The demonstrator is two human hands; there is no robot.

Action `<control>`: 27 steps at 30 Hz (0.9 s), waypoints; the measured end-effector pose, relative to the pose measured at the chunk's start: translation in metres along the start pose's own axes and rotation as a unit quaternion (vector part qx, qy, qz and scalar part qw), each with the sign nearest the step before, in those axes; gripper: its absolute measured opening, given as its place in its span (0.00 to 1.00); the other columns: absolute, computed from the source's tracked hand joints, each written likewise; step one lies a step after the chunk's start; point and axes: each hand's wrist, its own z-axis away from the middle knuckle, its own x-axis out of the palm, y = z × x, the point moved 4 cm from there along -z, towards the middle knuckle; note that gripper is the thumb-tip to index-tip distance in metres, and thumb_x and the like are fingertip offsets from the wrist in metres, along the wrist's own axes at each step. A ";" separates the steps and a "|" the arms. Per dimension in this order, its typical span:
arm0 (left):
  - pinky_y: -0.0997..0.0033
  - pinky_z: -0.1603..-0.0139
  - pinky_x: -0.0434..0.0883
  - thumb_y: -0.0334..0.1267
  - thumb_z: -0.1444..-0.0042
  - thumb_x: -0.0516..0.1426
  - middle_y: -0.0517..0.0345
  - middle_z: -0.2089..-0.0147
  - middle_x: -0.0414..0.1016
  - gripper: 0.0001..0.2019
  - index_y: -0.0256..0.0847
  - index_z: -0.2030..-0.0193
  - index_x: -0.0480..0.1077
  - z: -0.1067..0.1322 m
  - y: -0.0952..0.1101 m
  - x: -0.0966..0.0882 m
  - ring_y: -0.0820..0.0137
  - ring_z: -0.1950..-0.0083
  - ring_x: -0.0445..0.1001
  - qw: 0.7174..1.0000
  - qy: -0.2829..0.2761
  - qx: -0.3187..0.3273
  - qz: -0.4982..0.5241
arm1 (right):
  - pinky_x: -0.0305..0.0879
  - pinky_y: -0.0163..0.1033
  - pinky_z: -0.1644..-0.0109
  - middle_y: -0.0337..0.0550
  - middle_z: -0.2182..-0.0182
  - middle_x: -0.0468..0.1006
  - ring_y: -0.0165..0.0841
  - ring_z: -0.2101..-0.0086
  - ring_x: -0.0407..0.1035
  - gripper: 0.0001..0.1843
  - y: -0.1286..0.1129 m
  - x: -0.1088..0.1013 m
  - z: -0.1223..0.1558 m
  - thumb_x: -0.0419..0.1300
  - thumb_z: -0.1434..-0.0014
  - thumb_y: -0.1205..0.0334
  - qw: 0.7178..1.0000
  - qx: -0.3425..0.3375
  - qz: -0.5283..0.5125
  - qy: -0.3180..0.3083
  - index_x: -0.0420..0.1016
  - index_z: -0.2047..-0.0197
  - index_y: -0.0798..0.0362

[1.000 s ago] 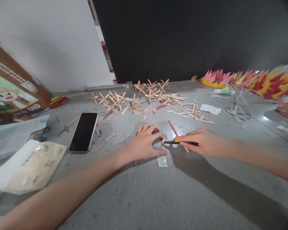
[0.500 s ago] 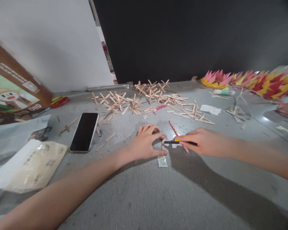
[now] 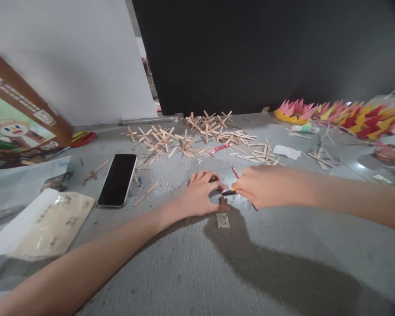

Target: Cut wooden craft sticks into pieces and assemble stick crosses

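Note:
My left hand (image 3: 202,193) rests on the grey table and pins a short wooden craft stick (image 3: 223,201) between thumb and fingertips. My right hand (image 3: 258,186) is closed around a utility knife (image 3: 229,192) with a dark blade and a bit of yellow. The blade tip lies at the upper part of the stick, beside my left fingertips; whether it has cut in, I cannot tell. Just below the stick is a small printed packet (image 3: 223,220). A red-and-white patterned straw (image 3: 235,171) lies partly hidden under my right hand.
A phone (image 3: 117,180) lies left of my hands. Piles of crossed wooden sticks (image 3: 161,139) spread behind them. Pink, yellow and red paper petals (image 3: 365,116) stand back right. A plastic packet (image 3: 57,224) and a brown printed box (image 3: 23,118) are at left.
My right hand has rolled over and come left, now covering most of the knife handle and the middle of the straw. My left hand stays on the stick.

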 end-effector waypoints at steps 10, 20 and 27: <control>0.46 0.38 0.63 0.64 0.50 0.70 0.52 0.38 0.70 0.31 0.54 0.43 0.77 -0.001 -0.002 0.001 0.49 0.36 0.64 1.000 -0.008 0.001 0.005 | 0.57 0.41 0.73 0.48 0.75 0.79 0.37 0.78 0.70 0.10 -0.035 -0.028 -0.027 0.64 0.47 0.71 0.991 -0.025 0.099 -0.088 0.86 0.63 0.54; 0.48 0.38 0.63 0.63 0.51 0.71 0.53 0.38 0.70 0.31 0.54 0.43 0.77 0.001 -0.003 0.002 0.50 0.37 0.64 1.000 0.009 0.010 -0.012 | 0.50 0.38 0.77 0.38 0.83 0.69 0.28 0.84 0.58 0.06 -0.026 -0.023 -0.038 0.64 0.48 0.70 0.991 -0.039 0.080 -0.105 0.82 0.71 0.52; 0.49 0.39 0.64 0.65 0.50 0.69 0.52 0.41 0.71 0.30 0.50 0.47 0.78 0.000 -0.001 0.000 0.51 0.38 0.65 1.000 0.002 0.005 -0.010 | 0.52 0.38 0.75 0.41 0.79 0.73 0.28 0.83 0.61 0.06 -0.021 -0.023 -0.028 0.62 0.43 0.67 0.993 0.053 0.061 -0.090 0.82 0.67 0.53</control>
